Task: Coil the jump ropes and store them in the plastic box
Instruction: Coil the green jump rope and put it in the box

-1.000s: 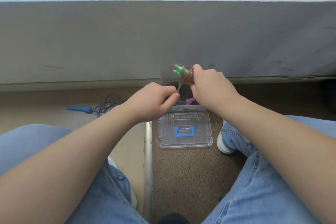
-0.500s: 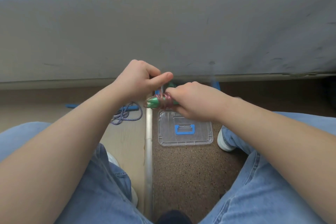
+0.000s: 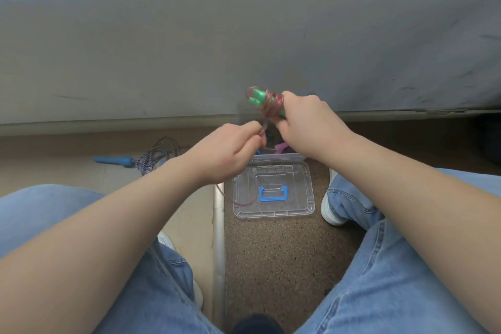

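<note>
My right hand (image 3: 306, 125) grips the two green handles (image 3: 260, 97) of a jump rope, with its reddish clear cord (image 3: 268, 108) wound around them. My left hand (image 3: 230, 152) pinches the loose end of that cord just below the bundle; a slack loop of it hangs down over the clear lid (image 3: 273, 192) with the blue handle. The plastic box (image 3: 282, 156) sits on the floor behind the lid, mostly hidden by my hands, with something purple inside. A second rope with a blue handle (image 3: 113, 160) and a dark braided cord (image 3: 160, 154) lies on the floor at left.
I sit with both knees in jeans framing the floor area, white shoes beside the lid. A grey wall or ledge (image 3: 244, 57) rises straight ahead. A metal strip (image 3: 218, 238) divides the pale floor at left from the speckled brown mat.
My right hand lifted the green handles up and to the right. My left hand dropped from above the bundle to below it, drawing the cord around.
</note>
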Demonstrator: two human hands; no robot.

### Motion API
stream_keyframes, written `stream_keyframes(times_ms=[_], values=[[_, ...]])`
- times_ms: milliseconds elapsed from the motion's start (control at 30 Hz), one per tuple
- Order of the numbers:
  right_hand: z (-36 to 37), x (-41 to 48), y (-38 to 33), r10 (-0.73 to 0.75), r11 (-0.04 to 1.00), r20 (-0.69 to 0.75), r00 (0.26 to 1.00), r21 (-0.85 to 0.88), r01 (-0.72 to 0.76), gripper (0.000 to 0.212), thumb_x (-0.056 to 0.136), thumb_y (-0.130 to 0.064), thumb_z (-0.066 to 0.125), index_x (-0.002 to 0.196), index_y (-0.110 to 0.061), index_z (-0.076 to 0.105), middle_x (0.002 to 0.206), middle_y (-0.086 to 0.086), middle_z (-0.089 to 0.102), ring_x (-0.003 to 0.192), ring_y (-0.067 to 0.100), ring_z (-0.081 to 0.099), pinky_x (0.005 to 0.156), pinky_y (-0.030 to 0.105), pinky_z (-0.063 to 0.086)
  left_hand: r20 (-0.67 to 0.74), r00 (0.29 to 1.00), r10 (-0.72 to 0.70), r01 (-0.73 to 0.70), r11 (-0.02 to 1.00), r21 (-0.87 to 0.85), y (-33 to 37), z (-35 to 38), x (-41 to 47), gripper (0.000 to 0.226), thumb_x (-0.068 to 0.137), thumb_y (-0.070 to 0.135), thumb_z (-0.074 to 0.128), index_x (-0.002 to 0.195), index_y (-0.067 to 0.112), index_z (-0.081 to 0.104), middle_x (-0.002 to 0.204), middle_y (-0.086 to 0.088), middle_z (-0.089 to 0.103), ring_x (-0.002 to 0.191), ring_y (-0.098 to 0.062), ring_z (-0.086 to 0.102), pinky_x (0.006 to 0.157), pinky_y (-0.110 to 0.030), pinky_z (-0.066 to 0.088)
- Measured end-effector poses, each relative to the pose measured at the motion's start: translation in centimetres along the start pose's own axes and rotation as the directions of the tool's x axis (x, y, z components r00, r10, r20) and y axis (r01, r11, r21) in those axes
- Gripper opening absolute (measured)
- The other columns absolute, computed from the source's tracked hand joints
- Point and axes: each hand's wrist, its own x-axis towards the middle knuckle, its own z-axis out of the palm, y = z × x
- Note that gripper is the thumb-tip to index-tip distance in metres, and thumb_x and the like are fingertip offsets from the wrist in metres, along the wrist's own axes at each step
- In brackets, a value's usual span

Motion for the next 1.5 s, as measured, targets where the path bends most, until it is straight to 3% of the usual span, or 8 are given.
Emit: stream_keyframes(times_ms=[233, 367, 533, 733, 867, 1067, 1233, 1500], values=[[0.8, -0.9, -0.5, -0.095, 0.980, 0.339, 0.936, -0.136, 0.148, 0.011, 0.099, -0.027, 0.052, 0.101, -0.023, 0.042, 0.097, 0.010, 0.062, 0.075, 0.029, 0.052, 0.063, 0.033, 0.037, -0.106, 0.966, 0.235, -0.189, 0.925, 0.330, -0.6, -1.3, 0.5, 0.042, 0.099, 0.048, 0.033, 0.067, 0.022, 0.045, 0.058, 0.006, 0.042, 0.056, -0.023, 0.044, 0.051, -0.034, 0.040], [1.4, -1.4, -1.4, -0.265, 0.940, 0.386, 0.884, -0.100, 0.325, 0.010, 0.098, -0.032, 0.052, 0.105, -0.025, 0.049, 0.084, -0.001, 0.051, 0.082, 0.030, 0.059, 0.066, 0.035, 0.041, -0.267, 0.957, 0.112, -0.039, 0.963, 0.267, -2.2, -3.1, 1.5, 0.050, 0.098, 0.049, 0.034, 0.056, 0.021, 0.035, 0.051, 0.004, 0.036, 0.053, -0.024, 0.039, 0.052, -0.033, 0.036], [1.2, -2.0, -2.2, -0.411, 0.909, 0.297, 0.862, 0.058, 0.413, 0.021, 0.099, -0.037, 0.053, 0.086, -0.029, 0.039, 0.079, -0.002, 0.056, 0.073, 0.027, 0.057, 0.066, 0.037, 0.046, -0.164, 0.969, -0.183, 0.196, 0.978, 0.069, -3.3, -2.8, 1.6, 0.060, 0.097, 0.052, 0.042, 0.051, 0.015, 0.030, 0.043, 0.002, 0.026, 0.046, -0.015, 0.025, 0.048, -0.030, 0.024], [0.9, -2.1, -2.0, -0.304, 0.939, 0.153, 0.940, 0.212, 0.270, 0.022, 0.095, -0.032, 0.060, 0.084, -0.033, 0.041, 0.072, -0.005, 0.053, 0.071, 0.023, 0.055, 0.062, 0.030, 0.036, -0.070, 0.936, -0.346, 0.320, 0.916, -0.241, -2.2, -0.3, 1.7, 0.050, 0.105, 0.038, 0.041, 0.061, 0.016, 0.042, 0.057, 0.005, 0.043, 0.059, -0.017, 0.039, 0.059, -0.031, 0.033], [1.0, -1.2, -1.7, -0.099, 0.963, 0.028, 0.995, 0.256, 0.088, 0.012, 0.086, -0.029, 0.061, 0.090, -0.018, 0.058, 0.080, 0.003, 0.066, 0.076, 0.026, 0.062, 0.064, 0.032, 0.044, -0.099, 0.955, -0.279, 0.272, 0.959, -0.078, -1.6, 0.7, 1.5, 0.032, 0.102, 0.023, 0.035, 0.072, 0.019, 0.046, 0.069, 0.001, 0.053, 0.073, -0.029, 0.053, 0.063, -0.034, 0.032], [0.9, -0.1, -0.2, 0.108, 0.980, 0.065, 0.992, 0.159, -0.117, 0.015, 0.083, -0.029, 0.059, 0.091, -0.018, 0.053, 0.076, 0.001, 0.062, 0.074, 0.030, 0.063, 0.068, 0.035, 0.053, 0.157, 0.987, -0.039, 0.040, 0.999, 0.001, 0.7, 0.4, 0.2, 0.037, 0.104, 0.039, 0.034, 0.083, 0.026, 0.061, 0.067, 0.005, 0.059, 0.066, -0.009, 0.056, 0.060, -0.027, 0.039], [2.1, -1.1, -1.0, 0.026, 0.993, 0.303, 0.953, -0.117, 0.010, 0.018, 0.095, -0.029, 0.057, 0.108, -0.018, 0.053, 0.094, 0.010, 0.056, 0.077, 0.031, 0.048, 0.069, 0.034, 0.043, 0.127, 0.963, 0.236, -0.267, 0.890, 0.369, -0.1, -1.0, 0.5, 0.050, 0.095, 0.057, 0.028, 0.075, 0.022, 0.058, 0.056, 0.007, 0.046, 0.054, -0.019, 0.043, 0.050, -0.031, 0.038], [2.0, -2.0, -2.1, -0.202, 0.945, 0.426, 0.882, -0.152, 0.290, 0.014, 0.094, -0.028, 0.054, 0.088, -0.020, 0.044, 0.073, 0.000, 0.045, 0.069, 0.026, 0.052, 0.063, 0.034, 0.044, -0.042, 0.986, 0.161, -0.130, 0.902, 0.411, -2.5, -3.9, 1.2, 0.055, 0.091, 0.067, 0.026, 0.055, 0.028, 0.040, 0.056, 0.008, 0.041, 0.058, -0.022, 0.043, 0.053, -0.034, 0.046]])
